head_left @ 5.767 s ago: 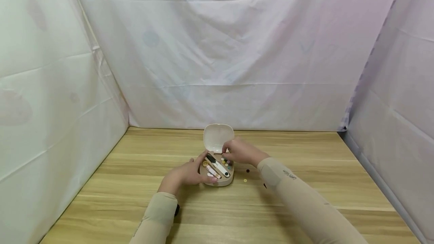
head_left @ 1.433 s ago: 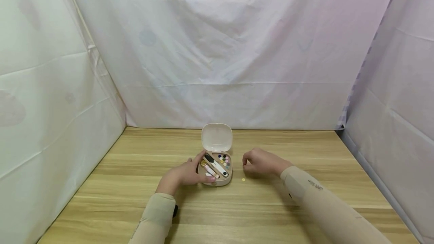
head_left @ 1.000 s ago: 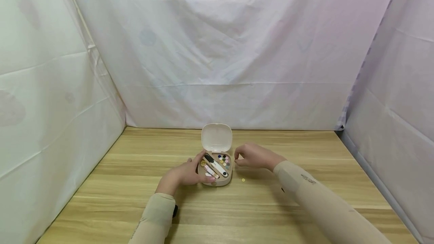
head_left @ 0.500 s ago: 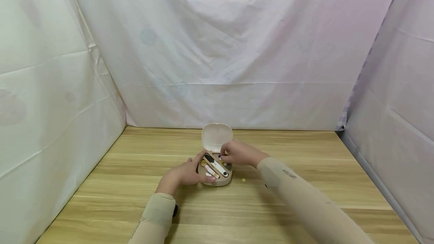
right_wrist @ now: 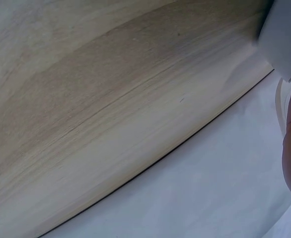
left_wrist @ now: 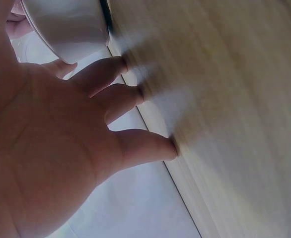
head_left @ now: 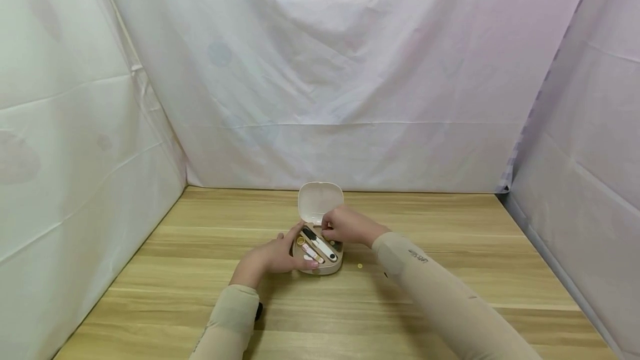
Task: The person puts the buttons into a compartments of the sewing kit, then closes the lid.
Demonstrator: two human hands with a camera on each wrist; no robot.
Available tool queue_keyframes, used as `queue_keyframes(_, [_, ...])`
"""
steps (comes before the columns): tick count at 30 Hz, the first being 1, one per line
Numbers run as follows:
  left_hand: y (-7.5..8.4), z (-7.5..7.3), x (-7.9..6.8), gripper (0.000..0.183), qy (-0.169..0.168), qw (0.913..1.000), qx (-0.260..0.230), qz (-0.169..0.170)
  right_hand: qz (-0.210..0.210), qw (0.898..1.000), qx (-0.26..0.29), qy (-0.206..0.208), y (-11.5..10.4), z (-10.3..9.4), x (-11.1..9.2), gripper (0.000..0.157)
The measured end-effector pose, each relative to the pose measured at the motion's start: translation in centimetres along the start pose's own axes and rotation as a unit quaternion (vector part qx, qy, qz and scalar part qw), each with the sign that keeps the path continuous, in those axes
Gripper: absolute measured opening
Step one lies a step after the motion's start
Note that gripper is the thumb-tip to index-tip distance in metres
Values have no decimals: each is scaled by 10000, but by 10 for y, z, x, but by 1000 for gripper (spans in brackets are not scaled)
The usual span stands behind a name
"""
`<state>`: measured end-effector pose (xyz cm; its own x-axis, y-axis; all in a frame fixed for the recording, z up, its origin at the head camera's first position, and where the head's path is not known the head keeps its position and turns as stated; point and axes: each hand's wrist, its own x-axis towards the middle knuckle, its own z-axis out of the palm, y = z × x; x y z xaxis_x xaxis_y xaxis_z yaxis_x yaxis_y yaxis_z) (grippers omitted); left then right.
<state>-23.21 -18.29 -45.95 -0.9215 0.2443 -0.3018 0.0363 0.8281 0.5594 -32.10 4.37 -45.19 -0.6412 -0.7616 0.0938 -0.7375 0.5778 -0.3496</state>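
A small off-white sewing box [head_left: 322, 270] stands on the table with its lid [head_left: 320, 200] raised at the back. My left hand [head_left: 276, 255] holds its left side, thumb at the front and index finger along the rim; in the left wrist view the other fingers [left_wrist: 150, 146] are spread against the tabletop. A white-and-black tool [head_left: 325, 249] lies diagonally inside, beside a pink-and-white strip with a gold round end [head_left: 300, 241]. My right hand [head_left: 352, 225] reaches over the button compartment, fingertips pinched low inside; the button in them is hidden. Most loose buttons there are covered.
A single yellow button [head_left: 360, 266] lies on the wooden table [head_left: 150, 293] just right of the box. White cloth [head_left: 325, 71] hangs behind the table and along both sides.
A dark button is gone from the table to the right of the box. My right hand has moved left from there into the button compartment. My left hand has stayed on the box.
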Motion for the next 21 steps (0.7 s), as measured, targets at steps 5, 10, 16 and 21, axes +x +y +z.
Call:
queue_keyframes(5, [0,0,0,120,11,10000,31,13,-13,10000,-68,-18,-3,0,0,13])
queue_keyframes(10, [0,1,0,120,25,10000,55,4,-19,10000,-40,-29,-4,-1,0,13])
queue_keyframes(16, [0,1,0,120,40,10000,76,5,84,9998,132,-97,-6,-3,0,14])
queue_keyframes(21, [1,0,-1,120,37,10000,89,2,181,9996,168,-126,-8,-7,-1,13])
